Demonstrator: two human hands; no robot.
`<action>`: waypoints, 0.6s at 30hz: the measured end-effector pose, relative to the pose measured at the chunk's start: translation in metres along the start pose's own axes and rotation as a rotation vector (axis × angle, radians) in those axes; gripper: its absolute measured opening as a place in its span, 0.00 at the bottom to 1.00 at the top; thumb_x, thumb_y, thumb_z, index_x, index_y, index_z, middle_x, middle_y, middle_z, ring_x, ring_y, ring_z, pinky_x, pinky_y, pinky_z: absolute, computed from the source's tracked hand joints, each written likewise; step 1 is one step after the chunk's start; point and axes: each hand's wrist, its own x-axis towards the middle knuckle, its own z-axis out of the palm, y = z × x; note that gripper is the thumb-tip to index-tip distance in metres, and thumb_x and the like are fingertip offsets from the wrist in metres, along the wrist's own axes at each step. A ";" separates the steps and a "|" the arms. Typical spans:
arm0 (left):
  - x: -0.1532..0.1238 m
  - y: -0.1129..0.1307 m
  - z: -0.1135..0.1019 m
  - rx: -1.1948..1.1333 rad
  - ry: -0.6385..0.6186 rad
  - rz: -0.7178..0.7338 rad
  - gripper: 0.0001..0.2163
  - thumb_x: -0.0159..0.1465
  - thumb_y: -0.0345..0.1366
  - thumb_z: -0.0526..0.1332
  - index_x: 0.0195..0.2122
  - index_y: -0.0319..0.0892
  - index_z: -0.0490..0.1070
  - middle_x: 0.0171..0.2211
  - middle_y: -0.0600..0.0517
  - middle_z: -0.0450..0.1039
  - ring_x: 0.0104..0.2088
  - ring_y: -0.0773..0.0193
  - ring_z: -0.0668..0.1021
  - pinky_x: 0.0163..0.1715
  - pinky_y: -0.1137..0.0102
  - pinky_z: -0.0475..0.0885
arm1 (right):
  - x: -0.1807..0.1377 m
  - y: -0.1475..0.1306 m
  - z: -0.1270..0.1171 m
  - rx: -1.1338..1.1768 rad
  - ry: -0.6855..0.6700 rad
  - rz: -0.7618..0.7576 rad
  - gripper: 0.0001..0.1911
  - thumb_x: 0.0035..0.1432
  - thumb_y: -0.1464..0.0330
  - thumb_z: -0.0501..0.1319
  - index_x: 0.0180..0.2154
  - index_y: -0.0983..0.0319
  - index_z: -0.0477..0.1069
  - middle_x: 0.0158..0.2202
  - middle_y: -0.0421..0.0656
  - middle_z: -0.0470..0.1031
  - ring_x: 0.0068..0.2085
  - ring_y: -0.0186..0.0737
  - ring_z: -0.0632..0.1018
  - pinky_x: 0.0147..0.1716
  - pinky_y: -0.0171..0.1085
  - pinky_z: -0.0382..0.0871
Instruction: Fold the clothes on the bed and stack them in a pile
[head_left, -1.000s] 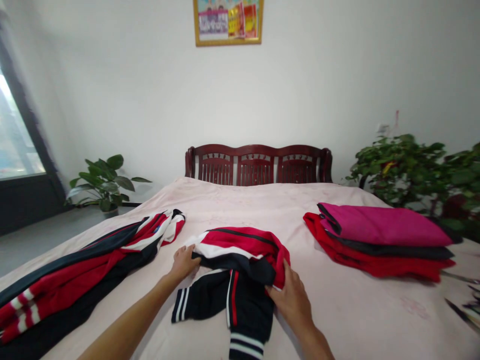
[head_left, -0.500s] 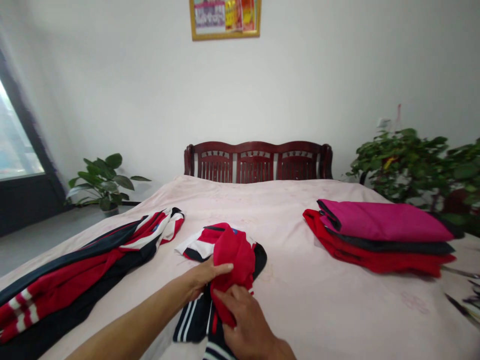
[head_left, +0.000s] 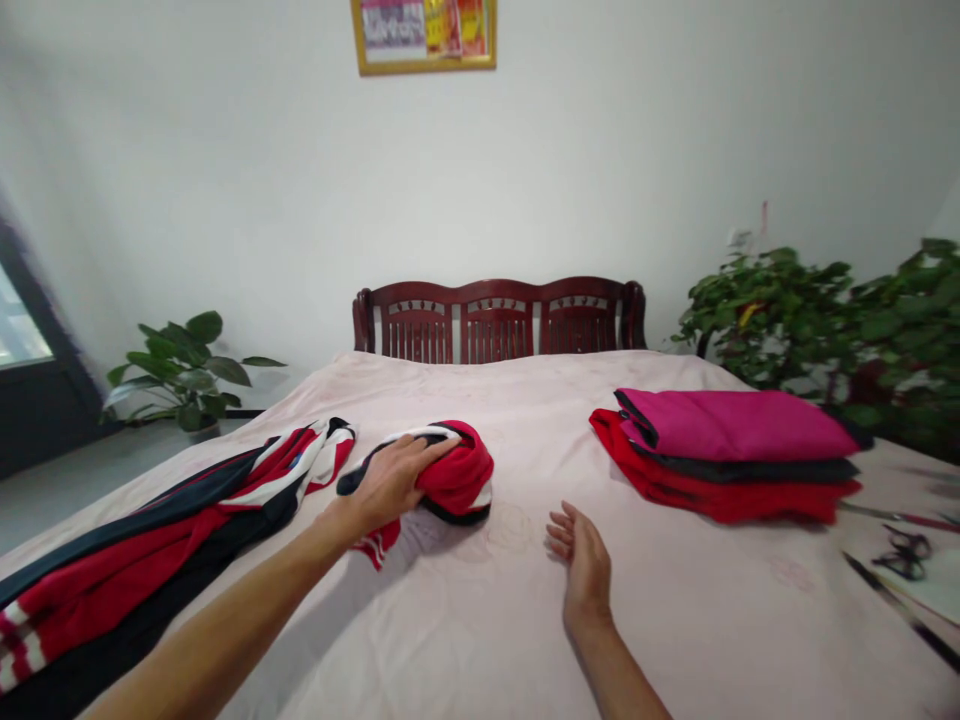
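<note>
A red, white and navy garment (head_left: pixel 465 470) is bunched into a compact bundle near the middle of the bed. My left hand (head_left: pixel 394 478) grips its left side, fingers over the top. Part of the grip is hidden beneath the hand, and a striped red cuff (head_left: pixel 379 545) sticks out under the wrist. To the right, my right hand (head_left: pixel 585 565) hovers apart from the bundle with loosely curled fingers and nothing in it. Another garment in the same colours (head_left: pixel 180 530) lies stretched out along the left side.
On the right sits a folded stack with a magenta piece (head_left: pixel 742 425) above dark and red cloth (head_left: pixel 750 500). Eyeglasses (head_left: pixel 904 550) and thin dark items lie at the right edge. Behind the pink bedspread (head_left: pixel 525 380) stands a wooden headboard (head_left: pixel 499 320), with plants on both sides.
The garment has gone from partly spread, with striped ends hanging toward me, to a rounder bundle farther away. My right hand has let go and moved right; my left stays on it.
</note>
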 end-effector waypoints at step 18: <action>-0.112 -0.040 0.042 -0.015 -0.149 -0.058 0.37 0.58 0.34 0.62 0.69 0.54 0.53 0.62 0.47 0.66 0.58 0.48 0.70 0.58 0.57 0.65 | 0.037 -0.018 -0.028 -0.068 0.064 -0.019 0.29 0.41 0.57 0.71 0.44 0.61 0.71 0.35 0.39 0.78 0.34 0.41 0.78 0.32 0.36 0.72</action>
